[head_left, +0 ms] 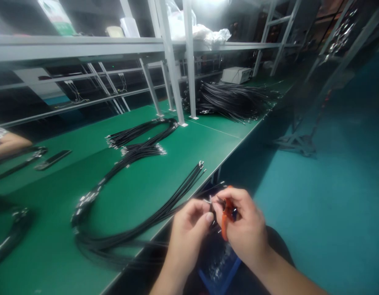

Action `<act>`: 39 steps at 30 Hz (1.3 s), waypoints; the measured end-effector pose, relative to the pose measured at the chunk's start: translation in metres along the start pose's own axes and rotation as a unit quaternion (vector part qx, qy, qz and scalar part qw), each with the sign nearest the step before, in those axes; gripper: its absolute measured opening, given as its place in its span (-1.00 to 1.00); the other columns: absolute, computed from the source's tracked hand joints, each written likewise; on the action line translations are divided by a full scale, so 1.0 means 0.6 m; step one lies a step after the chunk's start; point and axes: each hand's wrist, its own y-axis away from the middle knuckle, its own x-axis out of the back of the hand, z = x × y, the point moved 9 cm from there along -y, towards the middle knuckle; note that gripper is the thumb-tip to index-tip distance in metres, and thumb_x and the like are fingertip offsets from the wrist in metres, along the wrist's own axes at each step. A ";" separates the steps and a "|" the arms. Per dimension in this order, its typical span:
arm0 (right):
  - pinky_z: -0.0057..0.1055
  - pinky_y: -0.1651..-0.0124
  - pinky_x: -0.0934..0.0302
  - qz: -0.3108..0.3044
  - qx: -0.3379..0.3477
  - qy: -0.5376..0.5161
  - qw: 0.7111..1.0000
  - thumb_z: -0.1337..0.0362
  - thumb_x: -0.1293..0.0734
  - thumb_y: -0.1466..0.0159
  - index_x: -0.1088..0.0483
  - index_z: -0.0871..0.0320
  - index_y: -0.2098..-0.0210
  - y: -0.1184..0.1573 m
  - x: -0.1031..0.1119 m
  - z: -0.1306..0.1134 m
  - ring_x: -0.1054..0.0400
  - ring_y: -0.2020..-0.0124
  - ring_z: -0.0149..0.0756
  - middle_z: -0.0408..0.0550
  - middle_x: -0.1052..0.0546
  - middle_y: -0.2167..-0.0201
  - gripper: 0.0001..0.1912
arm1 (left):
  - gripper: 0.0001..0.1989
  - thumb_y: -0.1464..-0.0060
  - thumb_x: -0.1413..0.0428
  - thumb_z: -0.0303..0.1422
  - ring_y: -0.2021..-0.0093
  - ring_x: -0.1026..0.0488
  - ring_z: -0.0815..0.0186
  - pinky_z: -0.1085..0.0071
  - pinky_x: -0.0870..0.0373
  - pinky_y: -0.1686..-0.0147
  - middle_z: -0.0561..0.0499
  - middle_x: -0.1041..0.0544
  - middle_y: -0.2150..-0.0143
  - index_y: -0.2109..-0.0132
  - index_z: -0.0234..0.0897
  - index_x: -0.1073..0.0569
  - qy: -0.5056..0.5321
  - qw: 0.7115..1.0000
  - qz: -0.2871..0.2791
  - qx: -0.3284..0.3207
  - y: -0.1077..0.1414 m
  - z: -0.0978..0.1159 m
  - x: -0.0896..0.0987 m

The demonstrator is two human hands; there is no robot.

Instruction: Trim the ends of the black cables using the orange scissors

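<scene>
In the head view my left hand [189, 231] is closed at the table's front edge, its thumb and fingers pinching a thin black cable near its end. My right hand [247, 227] is wrapped round orange-handled pliers [224, 230], whose small jaws are mostly hidden by the fingers. Both hands' fingertips meet at the cable's end, where a small pale tip shows. A bundle of black cables [140, 226] curves across the green tabletop [152, 190] towards my left hand. Several of its loose ends, with silvery tips, lie on the table behind the hands.
Below my hands is a blue tray [236, 268] holding small blurred bits. A larger cable pile [232, 100] lies by the shelf posts [174, 61]. A phone-like dark slab [53, 159] rests near another person's arm [14, 144] at left. Teal floor [324, 213] extends right.
</scene>
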 end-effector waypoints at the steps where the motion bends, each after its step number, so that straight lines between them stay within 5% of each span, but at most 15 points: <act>1: -0.40 0.26 -0.33 0.008 0.012 0.010 1.000 0.47 -0.41 -0.09 -0.38 -0.02 0.23 0.002 0.002 -0.001 -0.48 0.31 -0.26 -0.15 -0.57 0.33 -0.68 | -0.91 -0.02 -0.19 -0.38 0.50 -0.26 0.46 0.56 -0.24 0.50 0.07 -0.41 0.47 0.36 -0.34 -0.47 0.000 1.000 0.001 -0.004 0.000 0.002 -0.001; 7: -0.41 0.26 -0.33 0.047 -0.002 0.017 0.999 0.51 -0.40 -0.06 -0.38 -0.03 0.17 0.014 0.021 0.012 -0.47 0.32 -0.28 -0.16 -0.56 0.33 -0.60 | -0.92 0.04 -0.22 -0.41 0.55 -0.31 0.48 0.57 -0.28 0.51 0.07 -0.47 0.48 0.41 -0.34 -0.50 0.043 0.996 0.075 -0.016 0.003 0.006 0.017; 12: -0.37 0.32 -0.33 0.003 -0.111 -0.074 0.991 0.45 -0.45 0.02 -0.40 0.04 0.19 0.040 0.014 0.022 -0.44 0.36 -0.23 -0.06 -0.55 0.33 -0.59 | -0.95 0.05 -0.23 -0.42 0.52 -0.36 0.45 0.54 -0.33 0.47 0.06 -0.50 0.44 0.39 -0.32 -0.51 0.043 0.994 0.096 -0.039 0.002 0.007 0.035; 16: -0.47 0.47 -0.27 -0.113 -0.299 -0.169 0.932 0.44 -0.45 0.05 -0.44 0.12 0.37 0.077 -0.030 0.048 -0.37 0.53 -0.36 -0.15 -0.49 0.53 -0.76 | -0.99 0.01 -0.21 -0.43 0.48 -0.39 0.44 0.53 -0.37 0.44 0.08 -0.51 0.37 0.36 -0.26 -0.51 0.021 0.993 0.098 -0.064 0.001 0.008 0.040; 20: -0.59 0.71 -0.03 -0.141 -0.422 -0.233 0.865 0.34 -0.50 0.06 -0.43 0.19 0.37 0.098 -0.053 0.072 -0.16 0.74 -0.54 -0.18 -0.46 0.63 -0.74 | -0.98 0.00 -0.21 -0.43 0.46 -0.41 0.42 0.51 -0.39 0.43 0.07 -0.50 0.38 0.36 -0.28 -0.51 0.000 0.993 0.093 -0.071 0.002 0.009 0.034; 39: -0.66 0.86 0.11 -0.168 -0.448 -0.220 0.850 0.19 -0.49 0.03 -0.35 0.18 0.43 0.092 -0.056 0.075 -0.11 0.89 -0.56 -0.22 -0.44 0.70 -0.71 | -0.96 0.01 -0.21 -0.41 0.48 -0.42 0.38 0.49 -0.36 0.44 0.10 -0.45 0.46 0.37 -0.28 -0.49 -0.049 0.995 0.071 -0.050 0.004 0.003 0.018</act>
